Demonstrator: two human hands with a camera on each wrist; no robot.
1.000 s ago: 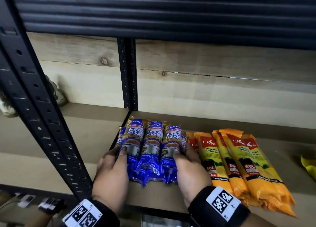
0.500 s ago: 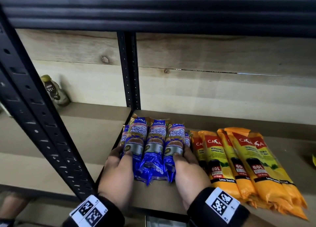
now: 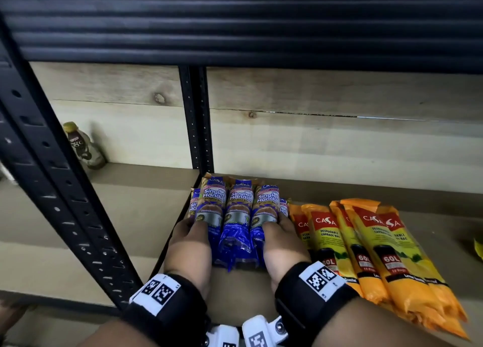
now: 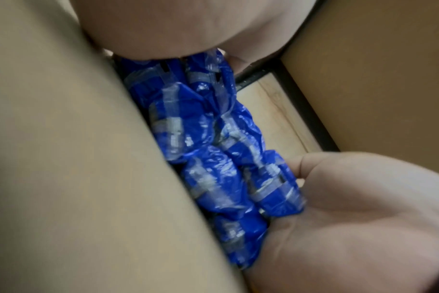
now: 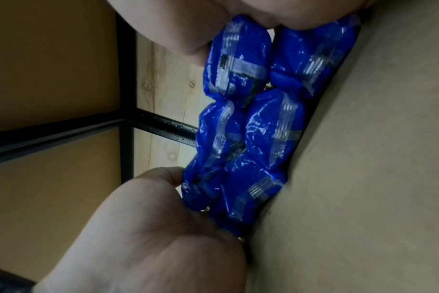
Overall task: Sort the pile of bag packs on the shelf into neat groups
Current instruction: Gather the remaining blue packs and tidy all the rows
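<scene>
A stack of blue "Singlet Handle" bag packs [image 3: 237, 216] lies on the brown shelf [image 3: 146, 205], beside the rear black post. My left hand [image 3: 193, 223] grips its left side and my right hand [image 3: 277, 223] its right side, each with the thumb on top. In the left wrist view the blue packs [image 4: 213, 158] sit against my left palm [image 4: 351, 198]. The right wrist view shows the packs [image 5: 251, 123] in two layers against my right palm [image 5: 163, 218]. Several orange and yellow "Casa" packs [image 3: 366, 250] lie in a row just to the right.
A black perforated upright [image 3: 60, 189] crosses the front left, and a rear post [image 3: 197, 121] stands just behind the blue stack. A brown bottle [image 3: 83, 145] stands at the back left. A yellow scrap [image 3: 478, 247] shows at the right edge. The dark shelf above [image 3: 235, 19] hangs low.
Both hands stay on the blue stack, which has edged slightly toward the back of the shelf. The head view has shifted and the bottle has come into sight.
</scene>
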